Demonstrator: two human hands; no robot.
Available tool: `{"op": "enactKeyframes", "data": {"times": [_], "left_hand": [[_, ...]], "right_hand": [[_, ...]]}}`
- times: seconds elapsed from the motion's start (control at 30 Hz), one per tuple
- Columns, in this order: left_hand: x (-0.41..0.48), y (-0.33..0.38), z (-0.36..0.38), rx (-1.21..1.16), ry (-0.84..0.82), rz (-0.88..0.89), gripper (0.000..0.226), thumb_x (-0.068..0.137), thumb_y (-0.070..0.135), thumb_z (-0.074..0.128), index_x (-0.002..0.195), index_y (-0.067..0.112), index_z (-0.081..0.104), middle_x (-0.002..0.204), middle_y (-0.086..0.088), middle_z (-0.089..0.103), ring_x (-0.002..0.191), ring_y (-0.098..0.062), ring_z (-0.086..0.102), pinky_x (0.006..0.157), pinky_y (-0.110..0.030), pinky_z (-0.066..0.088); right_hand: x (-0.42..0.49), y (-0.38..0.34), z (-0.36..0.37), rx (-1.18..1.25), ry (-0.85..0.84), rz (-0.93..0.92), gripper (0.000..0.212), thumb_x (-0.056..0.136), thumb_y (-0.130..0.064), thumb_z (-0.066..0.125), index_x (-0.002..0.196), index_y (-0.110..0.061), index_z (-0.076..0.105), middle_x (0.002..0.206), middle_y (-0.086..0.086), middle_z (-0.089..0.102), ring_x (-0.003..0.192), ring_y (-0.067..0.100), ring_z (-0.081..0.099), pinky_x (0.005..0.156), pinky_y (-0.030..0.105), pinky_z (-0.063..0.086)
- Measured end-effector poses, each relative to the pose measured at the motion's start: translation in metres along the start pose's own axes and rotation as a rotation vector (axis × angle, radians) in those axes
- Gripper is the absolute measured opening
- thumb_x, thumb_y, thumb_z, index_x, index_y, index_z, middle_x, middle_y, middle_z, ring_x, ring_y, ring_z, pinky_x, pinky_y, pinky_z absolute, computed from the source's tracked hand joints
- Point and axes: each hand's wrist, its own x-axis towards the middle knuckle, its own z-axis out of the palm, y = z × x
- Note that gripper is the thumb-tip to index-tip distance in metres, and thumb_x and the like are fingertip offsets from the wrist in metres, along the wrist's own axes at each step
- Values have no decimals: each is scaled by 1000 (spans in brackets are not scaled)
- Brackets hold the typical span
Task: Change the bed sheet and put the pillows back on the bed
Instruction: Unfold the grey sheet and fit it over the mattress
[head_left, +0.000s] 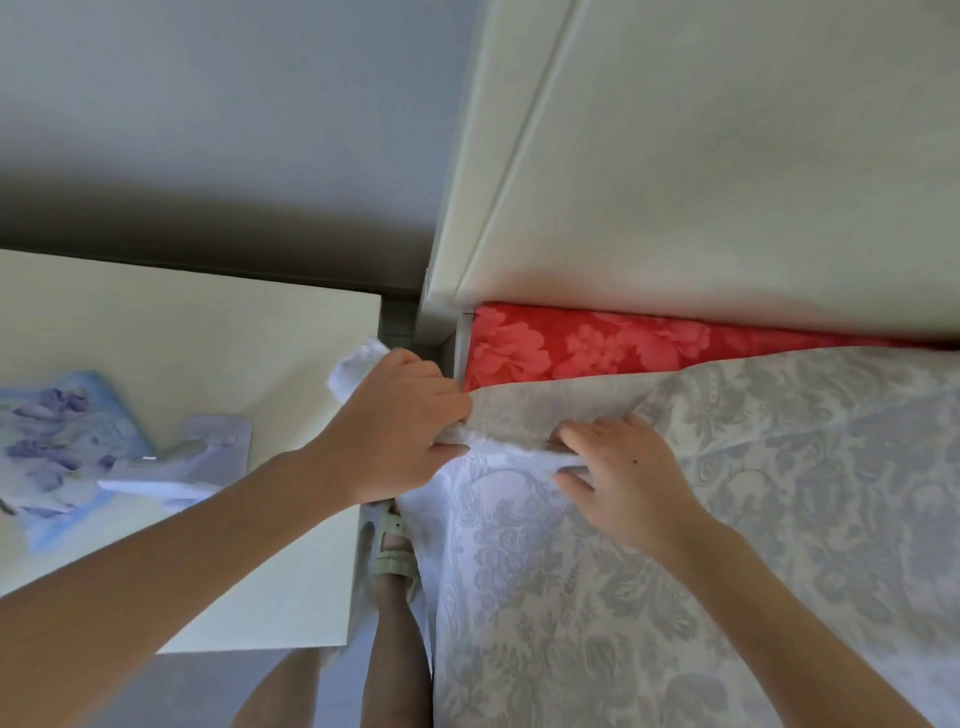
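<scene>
A pale grey-white patterned bed sheet (727, 519) covers most of the bed. The red flowered mattress (597, 345) shows bare in a strip along the cream headboard (701, 182). My left hand (400, 431) grips the sheet's corner at the mattress's top left corner, with a white tail of cloth sticking out behind it. My right hand (623, 478) lies just to the right, its fingers curled around a fold of the sheet's edge. No pillows are in view.
A cream bedside table (208, 338) stands left of the bed and carries a blue flowered item (57, 441) and a pale lilac object (182, 467). My sandalled foot (397, 551) stands in the narrow gap between table and bed. A grey wall rises behind.
</scene>
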Motion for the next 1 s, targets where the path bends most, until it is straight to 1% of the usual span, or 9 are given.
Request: {"op": "enactKeyframes", "data": {"times": [0.13,0.33,0.4,0.5,0.63,0.7,0.77,0.87,1.0], "left_hand": [[-18,7,-19,14,-9,30,25,76,34,45,58,19,54,57,4,53,55,-19,50,64,-31,30],[-14,16,-66,141,132,-196,15,72,22,50,57,25,48,48,13,37,49,-17,40,61,-27,26],[-4,10,-77,199,280,-353,17,66,11,59,58,22,49,49,13,33,53,-16,33,60,-27,24],[17,-10,-67,230,512,-479,7,65,6,58,65,12,56,60,-3,54,60,-28,47,64,-31,20],[42,-21,-36,342,475,-829,34,73,19,66,105,12,58,114,-16,57,96,-37,53,84,-41,26],[40,-2,-22,300,643,-870,34,72,15,63,104,11,52,102,-17,57,88,-35,52,79,-39,30],[30,31,1,121,781,-637,18,77,12,53,94,13,47,83,-12,56,76,-25,49,71,-33,33],[12,63,44,-296,498,-394,13,85,18,45,85,14,58,71,-1,57,68,-11,49,62,-28,45],[11,58,80,-416,219,-452,30,94,26,42,99,11,68,95,1,66,87,-13,58,75,-26,52]], "right_hand": [[-11,4,-30,-4,-17,-10,11,65,-32,64,72,-25,63,48,-10,47,48,13,47,58,28,35],[-12,20,-89,13,105,7,24,71,-46,49,65,-26,61,61,-16,54,61,16,49,67,32,29],[-2,27,-108,-54,298,53,21,73,-40,57,69,-20,64,64,-6,58,62,24,51,64,34,37],[32,32,-112,-208,668,227,8,77,-20,68,73,-14,69,68,7,59,64,31,52,52,30,34],[78,24,-83,-178,846,392,9,78,-9,60,73,-12,67,52,5,57,43,27,49,49,20,22],[87,18,-70,-28,903,418,9,75,-3,60,76,-9,66,49,5,55,41,26,48,47,21,24],[89,11,-61,115,935,398,14,74,2,59,80,-7,67,50,6,56,42,25,50,45,24,33],[88,6,-48,266,869,328,15,79,2,57,90,-4,65,63,9,64,55,28,61,53,32,49],[72,9,-33,377,670,242,25,84,-6,57,109,-3,61,89,9,69,79,28,67,73,30,48]]}}
